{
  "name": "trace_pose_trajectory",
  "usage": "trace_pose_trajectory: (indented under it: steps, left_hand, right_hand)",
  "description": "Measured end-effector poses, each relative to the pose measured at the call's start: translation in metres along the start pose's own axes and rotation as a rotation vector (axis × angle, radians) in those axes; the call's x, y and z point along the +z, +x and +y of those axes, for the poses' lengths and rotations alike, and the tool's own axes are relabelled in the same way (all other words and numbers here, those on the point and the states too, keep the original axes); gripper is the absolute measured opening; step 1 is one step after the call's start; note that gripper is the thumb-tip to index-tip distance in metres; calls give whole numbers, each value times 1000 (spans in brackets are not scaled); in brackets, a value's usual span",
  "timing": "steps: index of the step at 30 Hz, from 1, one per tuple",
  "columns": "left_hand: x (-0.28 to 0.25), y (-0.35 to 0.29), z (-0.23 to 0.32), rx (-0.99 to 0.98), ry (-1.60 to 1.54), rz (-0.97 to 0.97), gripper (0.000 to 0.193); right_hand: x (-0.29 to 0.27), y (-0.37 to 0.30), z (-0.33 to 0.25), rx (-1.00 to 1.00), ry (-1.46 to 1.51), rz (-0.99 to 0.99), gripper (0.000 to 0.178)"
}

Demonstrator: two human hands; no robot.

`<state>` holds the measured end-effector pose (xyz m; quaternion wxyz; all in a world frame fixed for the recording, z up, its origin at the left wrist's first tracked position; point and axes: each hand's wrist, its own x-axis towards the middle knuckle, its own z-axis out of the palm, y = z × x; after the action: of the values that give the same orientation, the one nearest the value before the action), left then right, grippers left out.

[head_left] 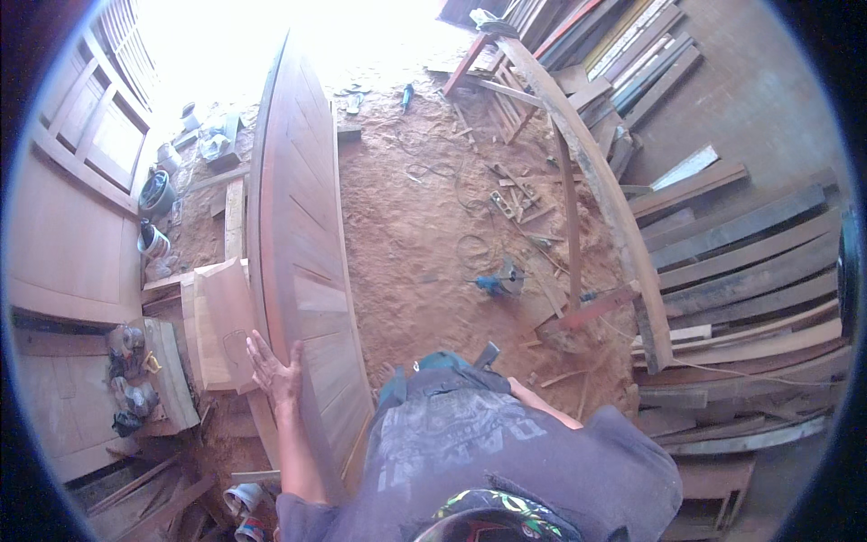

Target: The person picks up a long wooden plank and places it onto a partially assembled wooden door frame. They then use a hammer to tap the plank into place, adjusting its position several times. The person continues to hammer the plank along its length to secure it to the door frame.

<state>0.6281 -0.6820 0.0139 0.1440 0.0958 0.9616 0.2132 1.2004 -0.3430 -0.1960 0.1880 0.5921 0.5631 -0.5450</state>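
A long reddish-brown panelled wooden door (302,226) stands on its long edge and runs away from me across the sawdust floor. My left hand (274,369) lies flat against its near left side, fingers spread, gripping nothing. My right forearm (546,408) reaches along my hip towards a dark object (489,352); the right hand itself is hidden behind my grey shirt. A pale cut wooden board (221,325) leans just left of my left hand.
A blue power tool (497,283) and loose cords lie on the sawdust to the door's right. A curved wooden beam (596,172) on props and stacked planks (750,262) fill the right. Buckets (155,191), panelled doors (63,226) and a cluttered bench (135,379) stand left.
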Motion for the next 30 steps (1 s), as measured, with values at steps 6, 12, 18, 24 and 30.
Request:
trace_pose_trajectory:
  steps: [6, 12, 18, 24, 30]
  left_hand:
    - [-17, 7, -13, 132, -13, 254, 105]
    - [1, -6, -5, 100, 30, 95, 103]
    - [9, -13, -30, 157, -257, 212, 105]
    - [-21, -76, -52, -32, -252, 283, 102]
    - [-21, -174, -101, -177, -220, 419, 94]
  right_hand:
    - [25, -23, -17, 4, 76, -19, 25]
    - [17, -53, -31, 48, 63, -14, 26]
    - [-2, -62, -18, 0, 140, -62, 28]
    - [-11, -73, -34, -46, 165, -185, 24]
    - [-48, -60, -29, 145, 153, -333, 16]
